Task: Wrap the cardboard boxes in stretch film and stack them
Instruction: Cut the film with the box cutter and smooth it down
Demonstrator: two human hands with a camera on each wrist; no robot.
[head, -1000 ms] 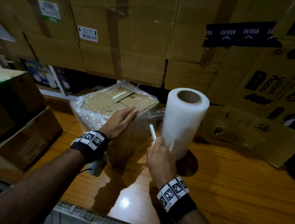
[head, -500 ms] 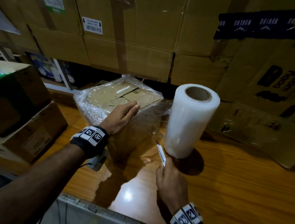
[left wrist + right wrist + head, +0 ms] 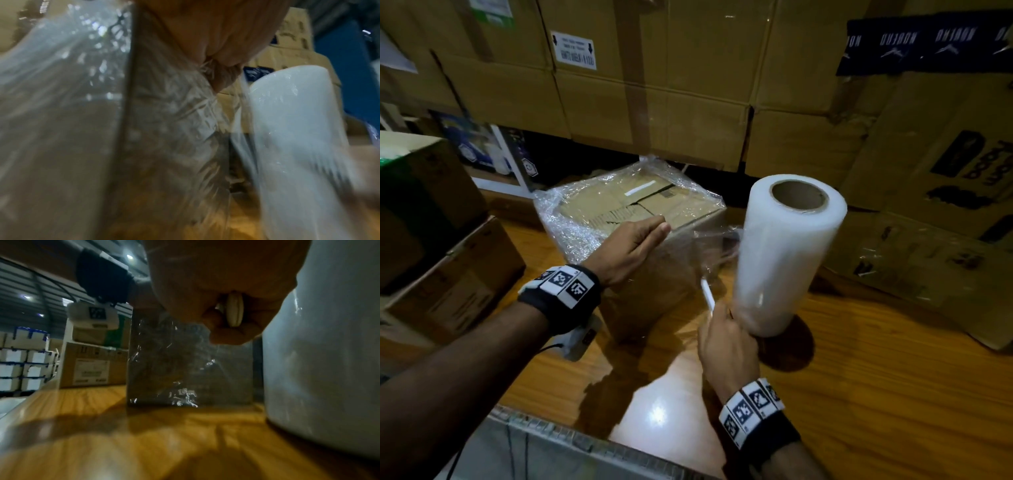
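A cardboard box (image 3: 619, 209) wrapped in clear stretch film stands on the wooden table (image 3: 876, 377). My left hand (image 3: 633, 243) lies flat on its near top edge with straight fingers, pressing the film. Right of the box a white roll of stretch film (image 3: 787, 253) stands upright, and a short web of film (image 3: 719, 246) runs from it to the box. My right hand (image 3: 726, 346) grips a slim white cutter (image 3: 707, 296) at the foot of the roll, its tip against the film. In the right wrist view the fist holds the cutter (image 3: 234, 311) beside the roll (image 3: 329, 353).
Large cardboard cartons (image 3: 654, 85) are stacked along the back, and flattened cartons (image 3: 935, 192) lean at the right. Two more boxes (image 3: 438, 257) stand at the left. A pale corrugated edge (image 3: 585, 445) lies at the table's near side.
My right hand dropped from the roll's side to its foot, then came up slightly with the cutter into the film. The left hand stayed on the box. The view shifted closer.
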